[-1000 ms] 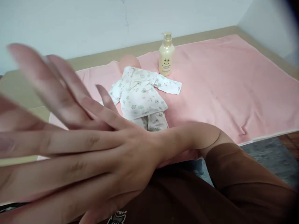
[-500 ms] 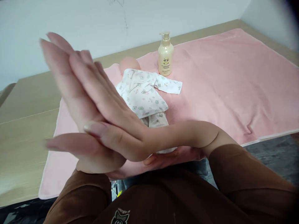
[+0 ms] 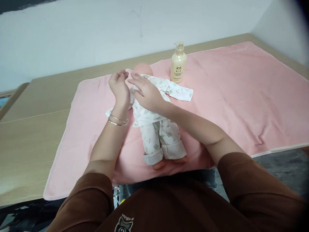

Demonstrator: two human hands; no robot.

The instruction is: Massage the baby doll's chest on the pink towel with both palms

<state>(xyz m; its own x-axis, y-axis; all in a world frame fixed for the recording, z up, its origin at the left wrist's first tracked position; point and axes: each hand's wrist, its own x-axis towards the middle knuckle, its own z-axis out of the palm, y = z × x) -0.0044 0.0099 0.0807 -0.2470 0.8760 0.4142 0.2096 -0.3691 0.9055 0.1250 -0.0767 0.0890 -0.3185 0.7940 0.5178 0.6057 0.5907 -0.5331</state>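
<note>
The doll lies on its back directly under and just beyond both hands, its long axis running away from the person: bare feet nearest the body, at the near edge of the pink towel, and the bald head farthest off, just past the fingertips. The right hand is the closer of the two to it, resting palm down on the doll's chest with fingers spread loosely and nearly flat over the printed white top; it presses or touches the cloth but does not appear to grip anything. The left hand hovers just to the left of the doll's shoulder and beside the right hand, fingers curled softly inward toward the head, partly open; whether the fingertips pinch the collar or merely brush it cannot be told from here. Two thin bangles sit on the left wrist. Both forearms reach forward and converge over the doll's upper body, the right crossing diagonally from the right side above the doll's legs, the left coming straight up along the doll's left flank. One sleeve of the top lies flung out to the right of the right hand, toward a cream pump bottle that stands upright beyond it, well apart from either hand.
</note>
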